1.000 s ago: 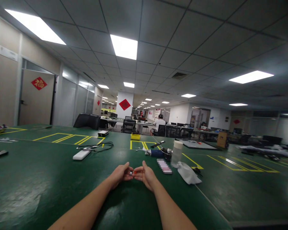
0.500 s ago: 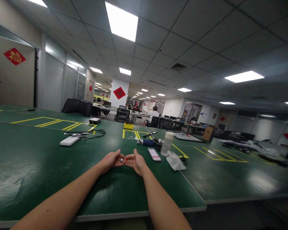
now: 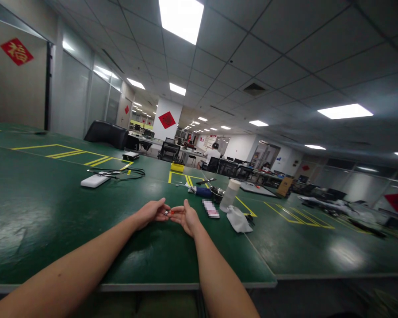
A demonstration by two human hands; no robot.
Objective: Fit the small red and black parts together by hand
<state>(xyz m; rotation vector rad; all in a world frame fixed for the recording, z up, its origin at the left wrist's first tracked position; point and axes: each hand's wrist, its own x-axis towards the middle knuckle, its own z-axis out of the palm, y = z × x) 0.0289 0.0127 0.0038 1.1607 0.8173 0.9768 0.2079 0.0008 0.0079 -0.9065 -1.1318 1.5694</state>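
Observation:
Both my forearms reach forward over a dark green table (image 3: 36, 207). My left hand (image 3: 151, 212) and my right hand (image 3: 186, 218) meet fingertip to fingertip just above the tabletop. Between them sits a tiny part (image 3: 168, 213), pale on the left hand's side and red-orange on the right hand's side. The left hand's fingers are curled and pinched on the pale end. On the red end the right hand's thumb and forefinger are pinched. The part is too small to name.
Past the hands lie a pink-white blurred card (image 3: 211, 208), a white cloth (image 3: 238, 219), a translucent bottle (image 3: 230, 195), a metal bowl (image 3: 216, 192) and a blue roll (image 3: 203, 191). A white box (image 3: 93, 180) and black cables (image 3: 122, 172) lie far left. A seated person (image 3: 213, 154) works far back.
The view has swung and pulled back, so the table's near edge and more forearm show. The hands stay together, pinched on the same small part.

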